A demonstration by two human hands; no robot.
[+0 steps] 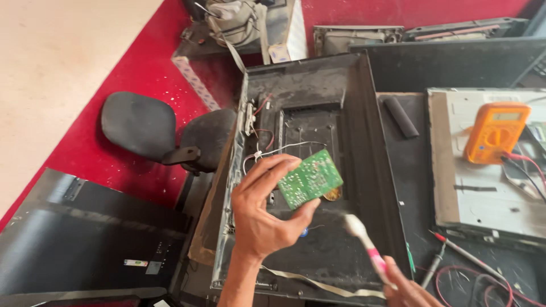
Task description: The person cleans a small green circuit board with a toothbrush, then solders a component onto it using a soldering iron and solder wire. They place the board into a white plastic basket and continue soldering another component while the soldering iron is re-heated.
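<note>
Green circuit board (310, 179) pinched between thumb and fingers of left hand (260, 213), pink-handled brush (367, 247) gripped in right hand (410, 289), both held over dusty black casing (364, 148).

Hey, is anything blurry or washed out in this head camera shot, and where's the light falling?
Head view: the brush in the right hand is smeared by motion blur at its bristles; the green circuit board in the left hand stays fairly sharp. The pale floor at upper left is bright and nearly washed out. The black casing looks dusty and evenly lit, with no hard shadows.
</note>
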